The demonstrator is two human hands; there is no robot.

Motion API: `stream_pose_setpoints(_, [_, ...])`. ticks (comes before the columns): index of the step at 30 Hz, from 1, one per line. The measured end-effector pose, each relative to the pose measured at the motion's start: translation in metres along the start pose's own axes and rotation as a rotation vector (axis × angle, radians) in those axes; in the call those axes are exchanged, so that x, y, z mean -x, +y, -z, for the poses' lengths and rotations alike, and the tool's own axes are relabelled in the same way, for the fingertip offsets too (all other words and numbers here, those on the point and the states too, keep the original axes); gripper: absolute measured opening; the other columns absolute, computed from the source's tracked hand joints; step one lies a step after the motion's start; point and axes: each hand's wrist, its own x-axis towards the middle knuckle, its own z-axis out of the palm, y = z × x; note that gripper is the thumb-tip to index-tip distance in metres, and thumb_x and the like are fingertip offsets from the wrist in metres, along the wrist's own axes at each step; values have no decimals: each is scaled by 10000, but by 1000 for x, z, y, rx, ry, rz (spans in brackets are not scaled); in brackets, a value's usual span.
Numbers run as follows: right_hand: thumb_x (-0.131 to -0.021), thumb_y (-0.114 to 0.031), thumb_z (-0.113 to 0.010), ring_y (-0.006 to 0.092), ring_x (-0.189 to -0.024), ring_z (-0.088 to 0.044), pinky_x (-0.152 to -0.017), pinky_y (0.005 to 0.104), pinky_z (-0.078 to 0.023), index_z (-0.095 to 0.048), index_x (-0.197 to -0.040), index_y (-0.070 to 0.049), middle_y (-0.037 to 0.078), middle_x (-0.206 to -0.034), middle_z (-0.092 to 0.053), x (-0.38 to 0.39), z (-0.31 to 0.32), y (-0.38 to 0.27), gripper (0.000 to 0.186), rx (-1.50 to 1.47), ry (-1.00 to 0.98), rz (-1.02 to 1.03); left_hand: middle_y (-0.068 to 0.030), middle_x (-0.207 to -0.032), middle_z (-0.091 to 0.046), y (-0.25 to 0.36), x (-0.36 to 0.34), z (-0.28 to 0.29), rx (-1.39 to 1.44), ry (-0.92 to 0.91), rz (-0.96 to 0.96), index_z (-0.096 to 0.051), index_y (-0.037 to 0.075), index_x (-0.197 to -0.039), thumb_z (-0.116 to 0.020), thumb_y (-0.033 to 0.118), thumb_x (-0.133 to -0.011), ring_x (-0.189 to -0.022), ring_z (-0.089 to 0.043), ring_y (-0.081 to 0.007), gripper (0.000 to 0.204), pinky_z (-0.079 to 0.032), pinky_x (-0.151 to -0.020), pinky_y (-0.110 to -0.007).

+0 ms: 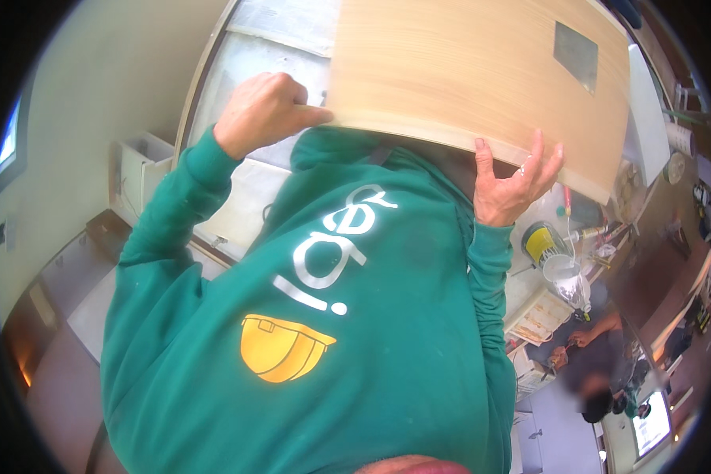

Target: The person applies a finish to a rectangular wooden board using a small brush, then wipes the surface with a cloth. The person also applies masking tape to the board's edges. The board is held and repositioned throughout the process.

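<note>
A broad light-wood panel [458,71] lies in front of me, with a grey four-sided patch or cutout [577,57] near its far right; I cannot tell which. My left hand [268,113] is closed at the panel's near left corner. Its fingers are curled and its thumb reaches along the edge. Against the panel's near edge, toward the right, rests my right hand [520,180], thumb and fingers spread apart and fingertips on the edge band. White specks show on those fingers.
Under the panel's left side is a pale work surface [280,67]. To the right are a black-and-yellow container [539,242], a clear plastic cup [561,268] and a shallow wooden tray [541,316]. Another person [592,355] is at the lower right. A white drawer box [146,154] stands left.
</note>
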Motion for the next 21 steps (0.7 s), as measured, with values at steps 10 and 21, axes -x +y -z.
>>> stream_pose_setpoints(10, [-718, -588, -836, 526, -1408, -278, -1128, 634, -252, -518, -1414, -52, 354, -1499, -308, -4, -3, -3, 935, 15, -62, 12, -191, -542, -502, -1, 6, 11, 79, -22, 64, -684, -13, -630, -807, 386, -760, -499, -479, -324, 437, -440, -520, -405])
stream_pose_setpoints(21, [-713, -595, -839, 522, -1417, -259, -1132, 630, -248, -553, -1388, -53, 344, -1505, -310, -4, -2, -2, 911, 7, -55, 23, -126, -468, -485, -8, -1, 1, 50, 52, 0, -687, -12, -619, -846, 372, -775, -406, -428, -216, 444, -366, -443, -351])
